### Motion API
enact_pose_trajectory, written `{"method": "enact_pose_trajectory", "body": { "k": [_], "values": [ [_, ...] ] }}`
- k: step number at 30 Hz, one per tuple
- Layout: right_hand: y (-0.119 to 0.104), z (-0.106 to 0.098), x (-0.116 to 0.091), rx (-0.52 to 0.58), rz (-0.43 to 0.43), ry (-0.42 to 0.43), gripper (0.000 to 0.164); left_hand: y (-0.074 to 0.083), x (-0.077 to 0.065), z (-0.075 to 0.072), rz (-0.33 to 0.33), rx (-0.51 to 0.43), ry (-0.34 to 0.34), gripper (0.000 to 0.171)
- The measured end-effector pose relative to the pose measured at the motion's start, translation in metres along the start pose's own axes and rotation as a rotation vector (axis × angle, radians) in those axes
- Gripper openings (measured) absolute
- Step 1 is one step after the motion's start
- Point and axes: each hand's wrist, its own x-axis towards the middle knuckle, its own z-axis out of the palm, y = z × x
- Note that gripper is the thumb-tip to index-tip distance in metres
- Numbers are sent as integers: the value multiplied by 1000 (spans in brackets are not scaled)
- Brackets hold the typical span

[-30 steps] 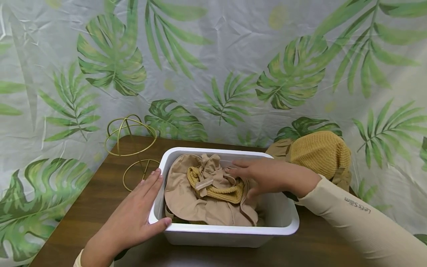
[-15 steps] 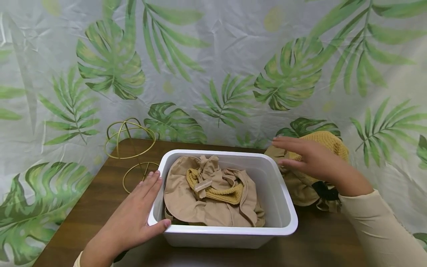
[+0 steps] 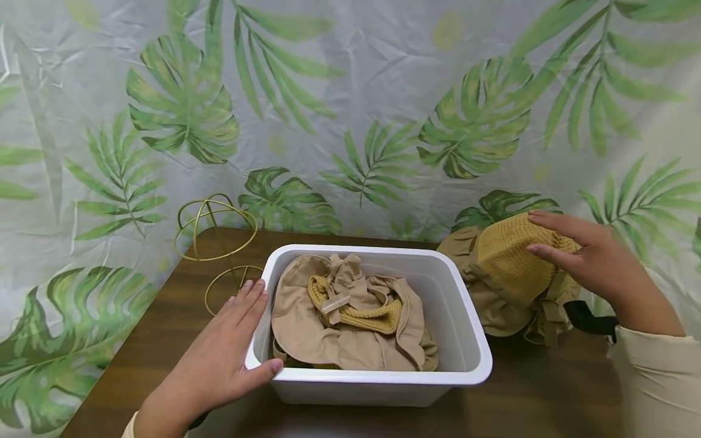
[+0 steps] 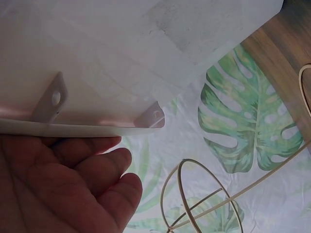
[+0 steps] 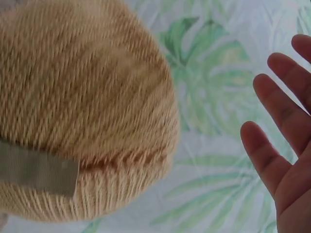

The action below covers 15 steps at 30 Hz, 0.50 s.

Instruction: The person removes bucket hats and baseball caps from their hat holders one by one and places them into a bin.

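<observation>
A white plastic bin [image 3: 378, 377] stands on the table with a tan cloth hat [image 3: 306, 316] and a mustard knit piece [image 3: 372, 317] inside. My left hand [image 3: 219, 359] rests along the bin's left rim, fingers extended and thumb near the front corner. In the left wrist view its fingers lie right under the rim. To the bin's right is a mustard knit hat [image 3: 512, 255], with tan cloth [image 3: 493, 310] and a strap around it. My right hand [image 3: 602, 261] hovers at this hat's right side with fingers spread. In the right wrist view a gap separates the fingers from the knit hat [image 5: 97, 97].
Behind the bin's left side stands a gold wire hat stand [image 3: 216, 228] with round loops. A leaf-print cloth [image 3: 372, 91] hangs behind the dark wooden table [image 3: 148, 340]. The bin takes up the table's middle.
My right hand has left the clothing in the bin and moved right, past the bin's edge, to the far side of the knit hat. My left hand stays on the rim.
</observation>
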Motion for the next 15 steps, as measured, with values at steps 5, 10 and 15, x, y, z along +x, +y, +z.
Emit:
{"method": "enact_pose_trajectory", "body": {
  "k": [5, 10, 15],
  "values": [
    [12, -8, -4, -27, 102, 35, 53, -1, 1, 1, 9, -2, 12, 93],
    [29, -9, -9, -10, 248, 14, 52, -2, 1, 1, 25, -8, 24, 93],
    [54, -6, -15, 59, 399, -77, 59, -1, 1, 1, 20, -6, 18, 93]
  ]
}}
